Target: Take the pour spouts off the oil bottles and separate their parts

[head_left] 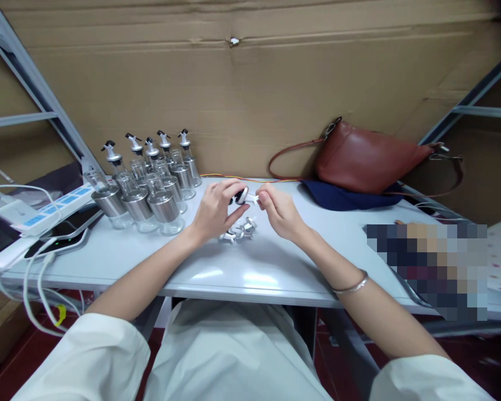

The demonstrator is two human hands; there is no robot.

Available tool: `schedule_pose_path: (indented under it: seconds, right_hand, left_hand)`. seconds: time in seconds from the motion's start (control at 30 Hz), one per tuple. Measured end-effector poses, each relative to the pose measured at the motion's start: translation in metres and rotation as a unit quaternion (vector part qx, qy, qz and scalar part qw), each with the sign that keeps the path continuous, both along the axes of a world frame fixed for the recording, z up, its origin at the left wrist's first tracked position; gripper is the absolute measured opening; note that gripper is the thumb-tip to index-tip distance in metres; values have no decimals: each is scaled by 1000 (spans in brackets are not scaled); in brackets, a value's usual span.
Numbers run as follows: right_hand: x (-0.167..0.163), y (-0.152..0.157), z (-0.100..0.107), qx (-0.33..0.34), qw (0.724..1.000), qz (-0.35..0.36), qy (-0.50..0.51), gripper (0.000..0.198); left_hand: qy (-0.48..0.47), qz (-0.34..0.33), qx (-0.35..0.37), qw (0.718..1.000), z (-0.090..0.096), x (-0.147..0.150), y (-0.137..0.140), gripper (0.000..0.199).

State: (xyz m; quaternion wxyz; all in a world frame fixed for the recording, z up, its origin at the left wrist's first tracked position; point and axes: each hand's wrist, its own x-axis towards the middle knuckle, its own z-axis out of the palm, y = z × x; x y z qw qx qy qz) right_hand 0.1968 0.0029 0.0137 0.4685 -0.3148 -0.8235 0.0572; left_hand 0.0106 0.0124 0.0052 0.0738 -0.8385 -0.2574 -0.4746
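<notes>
Between my two hands is a silver pour spout (pixel 251 198) with a dark stopper end. My left hand (pixel 217 207) grips its dark end between thumb and fingers. At the thin end, my right hand (pixel 279 210) has its fingers curled and pinched on the tip, which they partly hide. Just below my hands, several loose silver pour spouts (pixel 246 228) lie in a small heap on the white table (pixel 217 262). Left of my left hand stand glass bottles with steel sleeves (pixel 163 207). Those at the back carry spouts with black caps (pixel 151 148); the front ones have bare necks.
A white power strip (pixel 62 209) with cables and a dark device (pixel 62 239) occupy the left end. At the back right, a brown leather bag (pixel 367 159) rests on a dark blue cloth item (pixel 342 196). Cardboard (pixel 242 106) walls the back. A pixelated patch covers the right side.
</notes>
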Motion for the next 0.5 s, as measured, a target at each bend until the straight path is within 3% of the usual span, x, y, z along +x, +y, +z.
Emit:
schedule_pose_path:
  seconds: [0.13,0.3,0.4,0.5]
  right_hand:
    - [-1,0,0,38,999,4,-35,33]
    - [0,3,2,117,991,-19,-64,24]
    - [2,5,3,124,988,-31,-82,17]
    - [5,7,3,124,987,-39,-98,14]
  left_hand:
    - [-5,47,-56,997,2,-5,2,45]
    - [28,21,-80,996,2,-6,2,40]
    - [26,5,-97,995,3,-3,-1,44]
    - [20,17,-120,992,2,0,-2,35]
